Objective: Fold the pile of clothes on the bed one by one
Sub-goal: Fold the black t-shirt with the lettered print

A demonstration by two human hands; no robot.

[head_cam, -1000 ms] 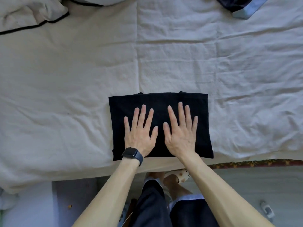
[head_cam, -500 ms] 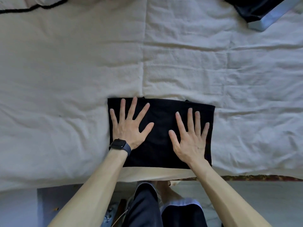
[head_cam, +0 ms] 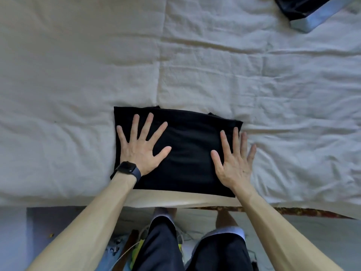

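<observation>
One folded black garment point(head_cam: 187, 153) lies at lower centre of the frame, near the front edge of the bed point(head_cam: 78, 75). I record my left hand point(head_cam: 140, 147), a watch point(head_cam: 128, 170) on its wrist, flat on the garment's left half, fingers spread and straight, grasping nothing. My right hand point(head_cam: 234, 163) lies flat along the right edge, fingers straight, the outer ones reaching onto the bed. Another dark garment point(head_cam: 298, 8) sits at upper right, well apart.

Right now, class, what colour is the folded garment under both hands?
Black, plain with no pattern: the folded garment shows best in the head view.
</observation>
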